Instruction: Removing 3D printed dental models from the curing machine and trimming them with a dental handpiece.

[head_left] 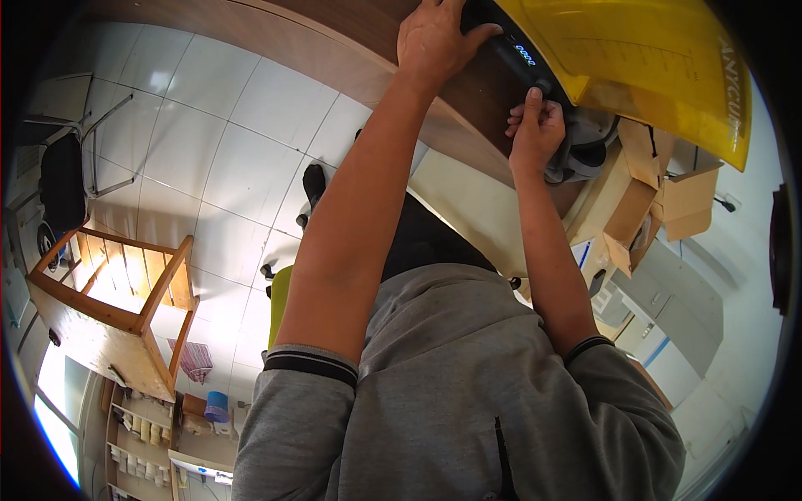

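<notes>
At the upper edge is a black machine base (501,37) with a small lit display (525,55) and a round knob (544,86). A yellow see-through cover (643,63) stands over it. My left hand (434,42) is at the left end of the base, its thumb stretched out onto the black panel. The picture's edge cuts off its other fingers. Lower on the panel, my right hand (537,129) has its thumb tip at the knob. Its other fingers curl in loosely, and I see nothing inside them.
The machine sits on a brown wooden table (476,104). Grey cloth or bag material (585,154) lies beside my right hand. Open cardboard boxes (689,200) stand to the right. A wooden chair (125,309) and a black chair (65,184) are on the tiled floor (251,100) at left.
</notes>
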Motion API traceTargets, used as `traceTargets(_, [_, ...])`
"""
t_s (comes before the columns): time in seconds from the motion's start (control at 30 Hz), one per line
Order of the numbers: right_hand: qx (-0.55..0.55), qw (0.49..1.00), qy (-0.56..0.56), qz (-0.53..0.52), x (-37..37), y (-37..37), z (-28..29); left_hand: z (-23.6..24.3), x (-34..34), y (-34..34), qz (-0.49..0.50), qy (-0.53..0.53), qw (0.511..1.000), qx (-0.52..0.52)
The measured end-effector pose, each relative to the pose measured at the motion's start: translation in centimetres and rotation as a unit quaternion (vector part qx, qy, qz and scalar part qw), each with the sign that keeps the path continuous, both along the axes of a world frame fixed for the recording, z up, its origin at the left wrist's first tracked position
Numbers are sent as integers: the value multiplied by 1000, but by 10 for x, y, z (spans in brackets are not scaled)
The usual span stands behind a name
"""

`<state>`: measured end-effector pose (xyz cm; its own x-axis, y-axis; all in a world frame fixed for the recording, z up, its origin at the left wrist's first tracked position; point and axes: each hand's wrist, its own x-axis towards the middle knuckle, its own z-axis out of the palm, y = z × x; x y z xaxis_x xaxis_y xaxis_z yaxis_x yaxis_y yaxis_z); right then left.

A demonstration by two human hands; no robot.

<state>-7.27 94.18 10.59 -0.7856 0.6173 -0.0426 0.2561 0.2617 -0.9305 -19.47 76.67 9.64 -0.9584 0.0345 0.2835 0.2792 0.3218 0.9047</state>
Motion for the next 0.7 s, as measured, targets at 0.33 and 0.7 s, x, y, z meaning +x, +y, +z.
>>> traceTargets(0.33, [-118, 984, -28, 128, 26, 0, 20, -5, -4, 4, 21, 23, 999, 12])
traceTargets(0.7, [-176, 963, 182, -91, -4, 71, 93, 61, -34, 12, -26, -244, 949, 197])
